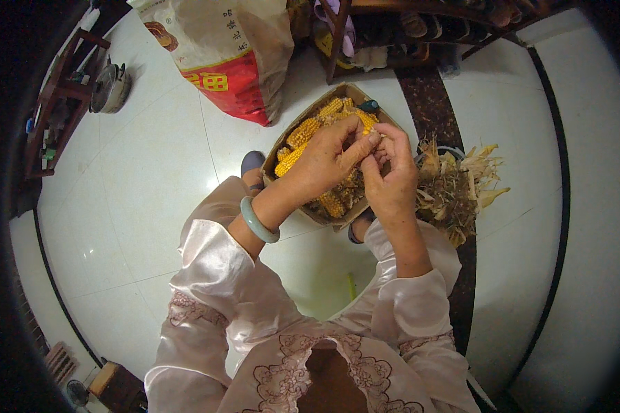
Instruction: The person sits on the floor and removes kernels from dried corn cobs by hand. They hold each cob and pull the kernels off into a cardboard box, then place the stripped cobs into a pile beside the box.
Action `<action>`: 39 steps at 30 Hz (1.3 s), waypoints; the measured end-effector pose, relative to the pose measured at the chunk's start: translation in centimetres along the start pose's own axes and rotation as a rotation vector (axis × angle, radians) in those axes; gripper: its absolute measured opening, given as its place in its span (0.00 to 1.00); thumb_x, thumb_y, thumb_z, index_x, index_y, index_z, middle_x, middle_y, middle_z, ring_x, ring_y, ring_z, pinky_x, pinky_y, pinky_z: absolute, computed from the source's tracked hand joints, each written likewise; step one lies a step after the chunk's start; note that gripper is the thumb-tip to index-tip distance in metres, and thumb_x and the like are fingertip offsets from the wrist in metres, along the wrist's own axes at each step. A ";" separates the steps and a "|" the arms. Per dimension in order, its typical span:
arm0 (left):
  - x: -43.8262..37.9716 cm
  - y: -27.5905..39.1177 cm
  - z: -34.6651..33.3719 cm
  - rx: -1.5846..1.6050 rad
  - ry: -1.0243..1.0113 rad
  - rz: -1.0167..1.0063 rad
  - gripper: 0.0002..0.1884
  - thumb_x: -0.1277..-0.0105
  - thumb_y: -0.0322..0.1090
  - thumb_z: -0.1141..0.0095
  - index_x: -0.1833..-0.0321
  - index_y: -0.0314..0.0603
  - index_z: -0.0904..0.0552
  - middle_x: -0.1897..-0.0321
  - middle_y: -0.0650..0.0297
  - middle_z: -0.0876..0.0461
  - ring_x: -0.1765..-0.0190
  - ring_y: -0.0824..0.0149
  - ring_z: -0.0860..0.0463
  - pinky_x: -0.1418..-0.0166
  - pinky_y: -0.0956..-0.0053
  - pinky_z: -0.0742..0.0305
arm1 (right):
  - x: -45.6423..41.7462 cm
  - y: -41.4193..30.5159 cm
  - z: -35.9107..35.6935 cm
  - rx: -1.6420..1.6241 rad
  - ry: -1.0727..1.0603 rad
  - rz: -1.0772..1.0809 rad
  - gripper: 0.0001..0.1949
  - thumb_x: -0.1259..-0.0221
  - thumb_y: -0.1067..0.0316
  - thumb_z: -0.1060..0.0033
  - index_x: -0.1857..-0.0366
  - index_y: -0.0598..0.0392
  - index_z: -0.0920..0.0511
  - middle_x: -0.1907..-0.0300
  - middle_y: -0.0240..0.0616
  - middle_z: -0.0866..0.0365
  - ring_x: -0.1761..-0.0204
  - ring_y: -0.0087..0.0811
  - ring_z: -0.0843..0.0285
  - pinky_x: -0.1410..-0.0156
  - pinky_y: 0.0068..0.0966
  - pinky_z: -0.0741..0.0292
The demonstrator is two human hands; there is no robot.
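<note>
My left hand, with a pale green bangle on its wrist, is over an open cardboard box. Its fingers appear closed on an ear of corn, which is partly hidden behind the hand. My right hand meets it there, thumb and fingers bent close to the left thumb tip. Whether the right fingertips pinch a small piece cannot be made out. Husked yellow corn ears lie in the box among brown silk, and a dark green bottle-like object rests by its far rim.
A container heaped with dry husks and silk stands right of the box. Beyond the box are a printed woven sack and a wooden shoe rack. A lidded pot sits on the tiled floor at far left, beside a wooden shelf.
</note>
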State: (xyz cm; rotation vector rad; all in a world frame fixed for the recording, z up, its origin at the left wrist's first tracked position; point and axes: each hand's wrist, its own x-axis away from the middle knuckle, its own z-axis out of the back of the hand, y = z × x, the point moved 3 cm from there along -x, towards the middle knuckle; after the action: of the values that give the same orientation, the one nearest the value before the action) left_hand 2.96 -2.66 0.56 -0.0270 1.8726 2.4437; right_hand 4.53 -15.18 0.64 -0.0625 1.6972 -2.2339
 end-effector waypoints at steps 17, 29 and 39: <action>0.2 -0.8 0.1 0.496 -0.183 0.252 0.18 0.24 0.47 0.61 0.67 0.43 0.28 0.76 0.72 0.33 0.74 0.80 0.35 0.72 0.83 0.39 | -0.2 0.1 0.8 -0.437 -0.115 -0.253 0.15 0.39 0.75 0.46 0.49 0.61 0.30 0.69 0.32 0.22 0.68 0.17 0.26 0.61 0.17 0.28; 0.3 -1.1 -0.2 0.402 -0.155 0.083 0.18 0.25 0.48 0.60 0.68 0.43 0.29 0.78 0.73 0.35 0.76 0.80 0.38 0.74 0.83 0.42 | -0.3 -0.1 1.0 -0.648 -0.168 -0.362 0.15 0.40 0.74 0.45 0.50 0.62 0.30 0.66 0.36 0.21 0.65 0.20 0.25 0.60 0.18 0.27; 0.6 -0.1 -0.1 0.991 -0.323 0.329 0.19 0.27 0.49 0.57 0.73 0.45 0.32 0.83 0.72 0.40 0.80 0.78 0.42 0.79 0.83 0.48 | -0.2 -0.2 1.8 -1.166 -0.368 -0.477 0.14 0.39 0.70 0.48 0.51 0.62 0.29 0.61 0.39 0.22 0.67 0.25 0.27 0.64 0.25 0.29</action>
State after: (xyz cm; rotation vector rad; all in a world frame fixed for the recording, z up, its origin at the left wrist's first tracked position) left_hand 2.33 -2.68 0.44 0.7041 2.7951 1.2484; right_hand 5.03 -16.74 1.39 -1.1414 2.6349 -1.0119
